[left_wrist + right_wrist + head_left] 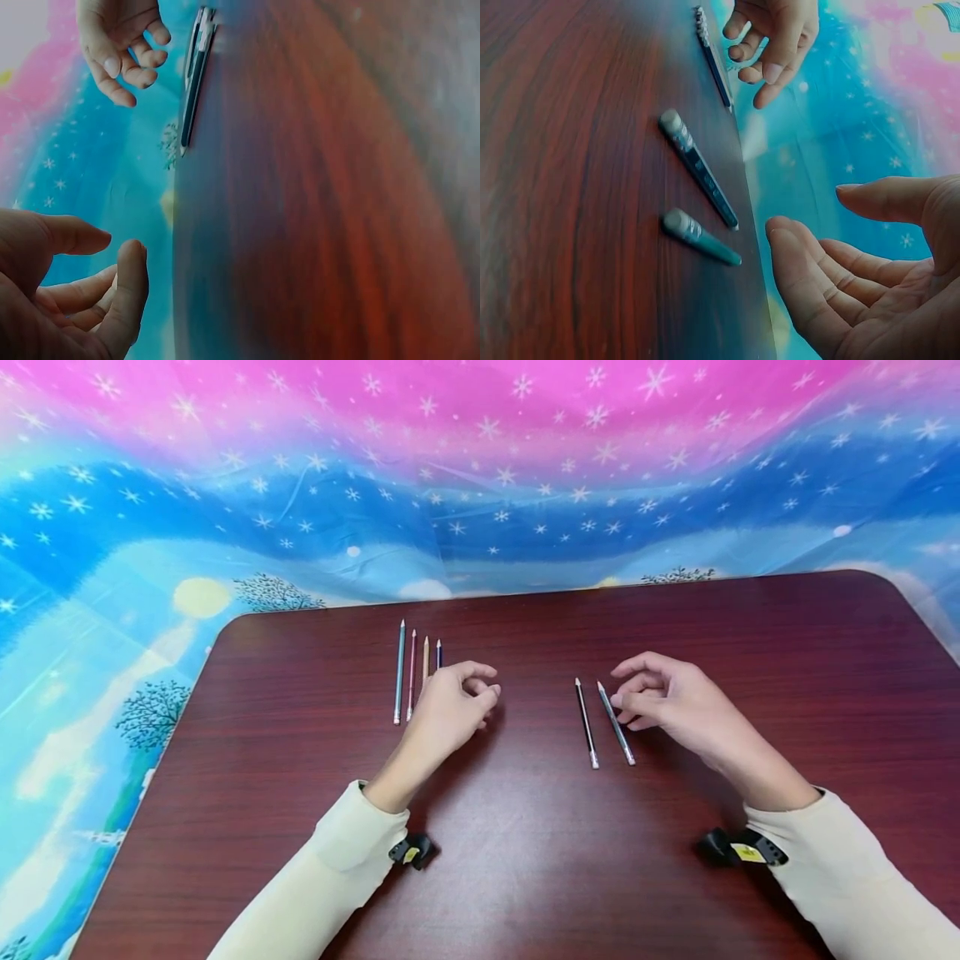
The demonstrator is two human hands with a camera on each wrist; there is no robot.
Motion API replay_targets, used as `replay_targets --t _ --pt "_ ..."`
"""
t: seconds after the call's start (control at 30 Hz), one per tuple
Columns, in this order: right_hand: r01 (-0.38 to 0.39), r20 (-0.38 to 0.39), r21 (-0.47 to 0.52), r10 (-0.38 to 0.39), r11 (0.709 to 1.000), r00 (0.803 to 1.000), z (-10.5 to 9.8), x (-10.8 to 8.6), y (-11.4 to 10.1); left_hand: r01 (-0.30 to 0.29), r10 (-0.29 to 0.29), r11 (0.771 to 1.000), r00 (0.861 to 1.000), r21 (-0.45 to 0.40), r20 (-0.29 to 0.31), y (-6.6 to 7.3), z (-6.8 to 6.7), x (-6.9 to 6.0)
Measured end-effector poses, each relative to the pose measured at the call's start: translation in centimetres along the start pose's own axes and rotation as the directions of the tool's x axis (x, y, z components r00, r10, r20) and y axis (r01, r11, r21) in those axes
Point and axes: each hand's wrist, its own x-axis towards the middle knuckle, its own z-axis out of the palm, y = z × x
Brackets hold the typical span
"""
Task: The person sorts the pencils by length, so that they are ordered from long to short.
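My left hand [453, 702] hovers over the table's left middle with its fingers loosely bent and nothing held. Partly behind it lies a row of pencils: a light blue pencil [400, 672], a pinkish-red pencil [412, 677], a tan pencil [426, 653] and a dark blue pencil [438, 652]. The lower parts of the last two are hidden by the hand. My right hand [675, 702] is just right of a teal pencil [617, 727], thumb and fingers apart in the right wrist view. To that pencil's left lies a black pencil [701, 172], eraser end toward me.
The dark reddish-brown wooden table [510, 827] has rounded far corners. Behind it hangs a pink and blue snowflake cloth [480, 468], which also shows along the left side. Each sleeve cuff carries a small black camera, such as the left camera [412, 852].
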Motion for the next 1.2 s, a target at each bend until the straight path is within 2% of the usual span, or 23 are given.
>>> replay_targets --t 0.27,0.53,0.77,1.07,1.2 --pt "-0.012 -0.023 -0.035 0.011 0.999 1.0 -0.9 -0.3 0.8 0.001 0.002 0.998 0.998 -0.057 0.055 -0.2 1.4 -0.1" --pt "-0.023 -0.035 -0.049 0.022 0.999 0.999 -1.5 -0.6 1.3 0.046 -0.028 0.988 0.992 -0.148 0.123 0.0 2.3 -0.4" --pt "-0.025 -0.049 -0.075 0.022 0.997 0.999 -2.2 -0.9 2.1 0.054 -0.024 0.983 0.985 -0.173 0.17 0.3 2.9 -0.5" --pt "-0.016 -0.021 -0.034 0.015 0.999 1.0 -1.8 -1.1 2.7 0.069 -0.025 0.971 0.982 -0.229 0.189 0.8 4.4 -0.7" --pt "-0.016 0.004 -0.016 0.016 1.0 1.0 -1.1 -1.0 2.9 0.047 -0.008 0.98 0.98 -0.194 0.2 1.2 5.5 -0.7"
